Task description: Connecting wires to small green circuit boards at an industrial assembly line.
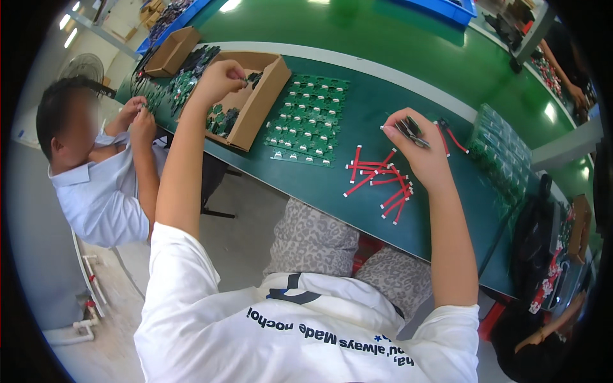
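Note:
Over the cardboard box (271,105), my left hand (220,82) is closed in a pinch on a small dark piece at its fingertips, which looks like a small circuit board. Inside the box lie loose small circuit boards (223,121). My right hand (421,153) is raised above the right part of the table, its fingers wrapped round several small circuit boards (408,127). Just below and left of it, short red cables (377,172) with white connectors are strewn on the green tabletop. Between both hands lies a flat panel of green circuit boards (308,121) with white connectors.
Bagged green boards (501,150) are stacked at the right, with a black bag (533,236) nearer me. A co-worker (105,159) sits at the left, handling a small part beside heaped boards. A second cardboard box (172,52) stands at the far left.

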Motion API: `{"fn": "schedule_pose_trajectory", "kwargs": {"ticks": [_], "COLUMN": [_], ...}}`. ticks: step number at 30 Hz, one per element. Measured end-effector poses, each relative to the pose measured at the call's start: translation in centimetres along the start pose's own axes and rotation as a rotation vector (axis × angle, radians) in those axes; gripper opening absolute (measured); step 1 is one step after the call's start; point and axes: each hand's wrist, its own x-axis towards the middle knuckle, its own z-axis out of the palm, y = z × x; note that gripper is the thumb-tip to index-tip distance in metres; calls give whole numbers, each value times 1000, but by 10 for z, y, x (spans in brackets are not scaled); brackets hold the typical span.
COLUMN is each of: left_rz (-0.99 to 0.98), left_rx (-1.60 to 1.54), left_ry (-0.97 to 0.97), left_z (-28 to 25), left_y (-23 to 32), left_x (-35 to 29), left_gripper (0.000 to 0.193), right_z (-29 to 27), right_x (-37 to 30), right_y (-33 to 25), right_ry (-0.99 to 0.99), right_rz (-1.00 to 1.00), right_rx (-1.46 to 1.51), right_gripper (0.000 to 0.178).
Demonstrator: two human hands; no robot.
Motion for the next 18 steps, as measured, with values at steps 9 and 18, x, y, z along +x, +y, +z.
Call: {"fn": "schedule_pose_trajectory", "kwargs": {"ticks": [9,18], "left_rz": [423,146], "left_rx": [-816,-1446], "left_ry": [17,-132], "left_z": [80,188], "left_y": [165,201], "left_x": [-36,-14], "left_gripper": [16,25], "right_z": [-15,-24], "right_x": [2,10], "right_y": [5,25], "right_ry": [253,430], "right_rz": [15,74], "right_rx": [154,351], "right_gripper": [11,9]}}
